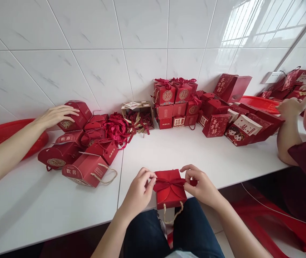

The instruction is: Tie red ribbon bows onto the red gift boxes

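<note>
A small red gift box (166, 199) with a rope handle sits at the front edge of the table. Across its top lies a dark red ribbon (170, 183), drawn together in a bow at the middle. On the left, my left hand (142, 188) pinches one loop of the ribbon between thumb and fingers. The opposite loop is pinched by my right hand (197, 182), and a short tail shows beyond those fingers. The rope handle (173, 218) hangs from the box's near side, over my lap.
Red gift boxes (87, 170) cluster at the left, where another person's hand (58, 116) touches one. A ribbon pile (116, 129) and a carton of ribbons (139, 118) stand by the wall. Stacked boxes (179, 107) are behind; a co-worker's arms (289, 118) are at the right.
</note>
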Demonstrator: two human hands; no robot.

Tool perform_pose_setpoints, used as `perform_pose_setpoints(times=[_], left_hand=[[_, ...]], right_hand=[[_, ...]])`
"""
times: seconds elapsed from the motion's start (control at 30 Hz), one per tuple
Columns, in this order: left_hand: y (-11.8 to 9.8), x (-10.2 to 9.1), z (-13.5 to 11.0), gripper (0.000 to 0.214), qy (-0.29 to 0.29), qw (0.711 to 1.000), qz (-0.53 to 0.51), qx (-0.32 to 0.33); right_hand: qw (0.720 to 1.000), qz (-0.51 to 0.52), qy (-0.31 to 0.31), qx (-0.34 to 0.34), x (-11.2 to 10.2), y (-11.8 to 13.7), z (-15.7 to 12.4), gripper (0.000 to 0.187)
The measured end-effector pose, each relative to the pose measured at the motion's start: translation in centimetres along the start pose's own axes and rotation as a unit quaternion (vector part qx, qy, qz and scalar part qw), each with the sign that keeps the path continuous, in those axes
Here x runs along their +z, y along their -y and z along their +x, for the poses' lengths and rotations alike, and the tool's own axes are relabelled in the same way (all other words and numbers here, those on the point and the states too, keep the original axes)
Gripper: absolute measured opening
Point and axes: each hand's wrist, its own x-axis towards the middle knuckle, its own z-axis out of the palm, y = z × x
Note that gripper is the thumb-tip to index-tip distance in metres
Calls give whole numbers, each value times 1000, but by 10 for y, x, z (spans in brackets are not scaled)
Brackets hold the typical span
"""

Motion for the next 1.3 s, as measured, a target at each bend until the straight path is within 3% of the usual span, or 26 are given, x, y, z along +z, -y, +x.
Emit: perform_pose_setpoints(times=[0.13,0.23,0.43,0.63,0.73,0.83,0.93,1.03,1.13,1.3], left_hand=[[-4,2,6,22,76,990,-120,5],[-3,4,13,22,89,989,-115,16],[2,1,18,23,16,993,105,43],[6,0,14,25,-95,949,289,84],[7,5,14,27,-141,930,332,79],[11,10,14,25,-135,952,270,44],[16,12,10,20,-120,991,55,7],[18,12,1,30,-128,982,-135,-46],[15,13,-10,27,-102,986,-117,-66],[7,20,-14,23,-106,993,-38,-38]], right_hand=[[1000,10,-10,-7,1,1,1,13],[1000,7,-8,-13,-1,1,-1,14],[996,-45,-47,-61,-1,-5,-10,16],[992,-63,-59,-92,4,-6,-12,18],[992,-66,-56,-91,6,-5,-11,18],[996,-48,-39,-64,4,-5,-10,18],[999,11,7,-29,-5,-6,-9,11],[998,62,-8,-31,-15,-6,-9,22],[996,41,-54,-59,-15,0,-7,30],[991,-71,-34,-112,12,17,2,22]])
